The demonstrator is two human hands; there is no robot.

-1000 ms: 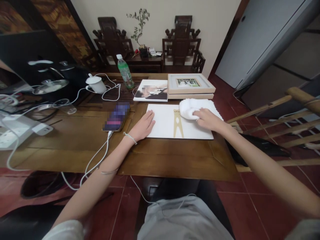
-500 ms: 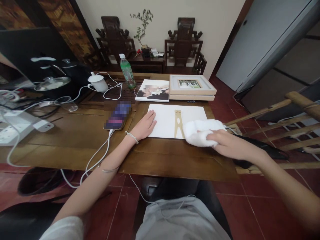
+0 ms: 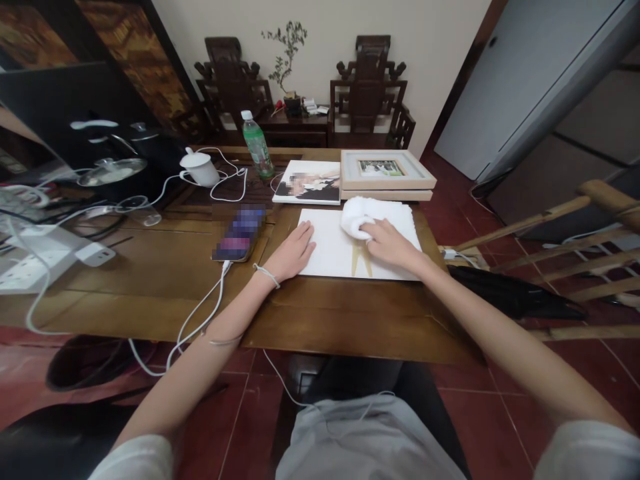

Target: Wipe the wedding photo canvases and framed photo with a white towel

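A flat white board lies on the wooden table in front of me. My left hand rests with fingers stretched out on its left edge. My right hand grips a bunched white cloth over the board's upper right part. The cloth covers the top of a tan, fork-legged stand, whose two lower legs show below it. Whether the stand is fixed to the board I cannot tell.
Behind the board lie a photo panel and stacked wooden picture frames. To the left are a charging phone, a bottle, a lidded white cup, a power strip and loose cables.
My right hand has moved left and away from me with the cloth, from the board's near right corner onto the stand's top. My left hand stays on the board's left edge.
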